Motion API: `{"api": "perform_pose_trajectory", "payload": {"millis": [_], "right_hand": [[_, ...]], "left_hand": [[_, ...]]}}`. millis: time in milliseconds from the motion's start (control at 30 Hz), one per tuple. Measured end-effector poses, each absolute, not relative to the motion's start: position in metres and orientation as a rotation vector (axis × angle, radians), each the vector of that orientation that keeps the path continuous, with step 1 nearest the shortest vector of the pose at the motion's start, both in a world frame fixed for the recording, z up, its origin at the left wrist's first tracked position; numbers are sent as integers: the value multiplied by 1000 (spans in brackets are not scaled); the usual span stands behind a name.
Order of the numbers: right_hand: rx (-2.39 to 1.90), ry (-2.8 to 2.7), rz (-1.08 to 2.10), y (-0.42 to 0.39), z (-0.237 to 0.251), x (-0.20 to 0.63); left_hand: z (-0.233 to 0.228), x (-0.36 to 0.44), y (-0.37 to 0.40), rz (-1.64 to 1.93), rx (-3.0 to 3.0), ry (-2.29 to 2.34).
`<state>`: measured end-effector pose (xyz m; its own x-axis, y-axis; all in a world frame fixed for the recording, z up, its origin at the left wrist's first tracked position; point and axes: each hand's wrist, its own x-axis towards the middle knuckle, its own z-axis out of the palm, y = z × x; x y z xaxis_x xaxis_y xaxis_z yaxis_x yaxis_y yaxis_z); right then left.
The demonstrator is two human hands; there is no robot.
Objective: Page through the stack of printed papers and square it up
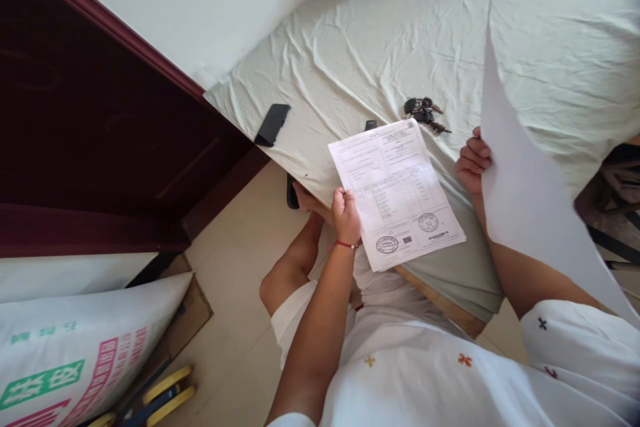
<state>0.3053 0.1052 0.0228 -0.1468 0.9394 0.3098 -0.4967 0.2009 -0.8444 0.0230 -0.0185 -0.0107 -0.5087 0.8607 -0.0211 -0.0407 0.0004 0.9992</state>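
From the left I note a dark phone (272,124) lying at the corner of the sheet-covered bed (550,47); the left hand (346,212) is pinched shut on the lower edge of a stamped printed form (397,192) held over the bed's near edge. A bunch of keys (424,111) lies just beyond the form. The right hand (473,161) is curled on a blank sheet (525,193) raised clear of it, so I judge one page separated and neither laid down yet.

The printed paper (395,193) is white with small black writing and two round stamps near its bottom. It lies tilted over the near edge of the bed (380,40). The blank sheet (525,200) is plain white and is held up above the bed's right side.
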Motion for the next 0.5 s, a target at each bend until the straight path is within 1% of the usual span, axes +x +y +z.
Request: {"api": "perform_pose_trajectory", "payload": {"millis": [67,133,233,500], "right_hand": [[-789,-933,1360,102,33,300],[-902,-837,1357,99,42,296],[-975,-838,1347,96,49,294],[-715,-1008,1330,105,31,298]], "left_hand": [[-10,23,-18,1599,870,1559],[-9,23,-18,1602,871,1559],[-9,23,-18,1606,870,1559],[-8,24,-19,1602,862,1558]]}}
